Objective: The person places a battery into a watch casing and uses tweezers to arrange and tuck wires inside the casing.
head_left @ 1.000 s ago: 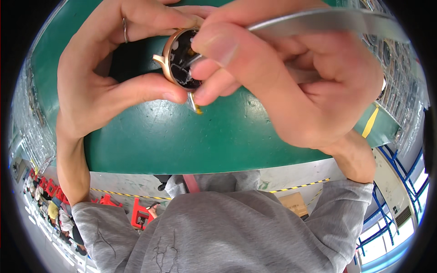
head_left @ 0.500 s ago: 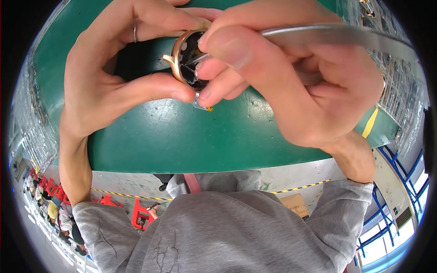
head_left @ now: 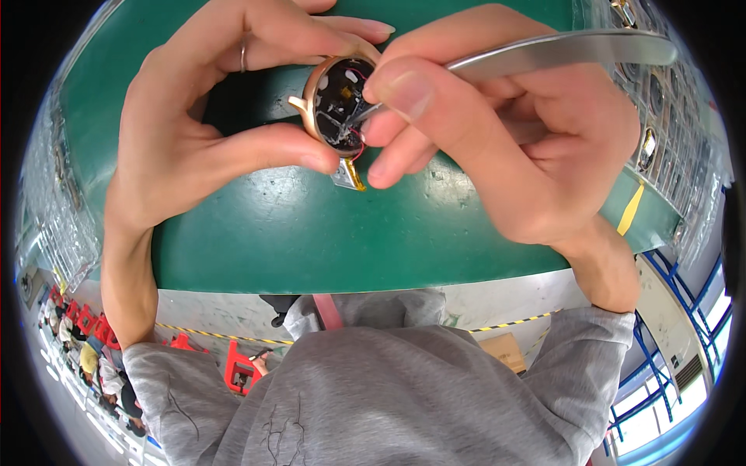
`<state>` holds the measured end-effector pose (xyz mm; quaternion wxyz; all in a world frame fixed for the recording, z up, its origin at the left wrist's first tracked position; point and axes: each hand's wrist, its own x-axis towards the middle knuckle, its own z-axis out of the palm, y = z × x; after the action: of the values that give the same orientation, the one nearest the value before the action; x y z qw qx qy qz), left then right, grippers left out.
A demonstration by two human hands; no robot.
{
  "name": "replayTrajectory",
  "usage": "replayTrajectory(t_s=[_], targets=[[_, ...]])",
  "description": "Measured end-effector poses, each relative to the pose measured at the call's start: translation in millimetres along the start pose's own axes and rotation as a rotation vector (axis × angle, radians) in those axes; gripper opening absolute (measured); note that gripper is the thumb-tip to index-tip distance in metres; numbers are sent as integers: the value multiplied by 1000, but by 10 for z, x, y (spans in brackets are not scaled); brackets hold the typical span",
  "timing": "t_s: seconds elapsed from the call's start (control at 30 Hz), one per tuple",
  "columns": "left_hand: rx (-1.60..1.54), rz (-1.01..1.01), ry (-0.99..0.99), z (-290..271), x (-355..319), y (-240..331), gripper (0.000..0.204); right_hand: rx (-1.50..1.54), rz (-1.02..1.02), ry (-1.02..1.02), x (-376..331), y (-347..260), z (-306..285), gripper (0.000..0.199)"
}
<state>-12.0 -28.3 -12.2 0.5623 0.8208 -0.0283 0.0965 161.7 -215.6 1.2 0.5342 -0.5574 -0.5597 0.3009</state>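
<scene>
Between the thumb and fingers of my left hand (head_left: 194, 116) is a round watch case (head_left: 309, 97), gold-coloured at the rim, its open side showing dark inner parts. A small silver battery (head_left: 347, 175) with yellow tape hangs below the case near my left thumb, by a thin red wire. My right hand (head_left: 513, 132) is closed on metal tweezers (head_left: 567, 50); their tips reach into the case near its lower right inside edge. Whether the tips pinch anything is too small to tell.
The green tabletop (head_left: 311, 241) lies under both hands. Clear plastic trays (head_left: 660, 101) with small parts stand at the right, and more clear trays (head_left: 58, 210) at the left. Beyond the table's near edge are red stools (head_left: 241, 365) and a cardboard box (head_left: 503, 351).
Both hands and the watch case have shifted slightly to the right. My right fingers have drawn back from the case, so more of its inside and the battery show.
</scene>
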Motion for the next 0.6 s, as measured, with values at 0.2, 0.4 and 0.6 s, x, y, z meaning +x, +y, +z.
replayTrajectory(t_s=[0.2, 0.4, 0.6], targets=[[62, -58, -87, -149, -16, 10, 59, 3, -1, -1, 11, 5, 18, 12], [80, -69, -74, -145, -55, 30, 56, -14, 2, 5, 11, -26, 11, 12], [-19, -153, -10, -173, -120, 45, 54, -19, 7, 6, -2, -30, -19, 12]])
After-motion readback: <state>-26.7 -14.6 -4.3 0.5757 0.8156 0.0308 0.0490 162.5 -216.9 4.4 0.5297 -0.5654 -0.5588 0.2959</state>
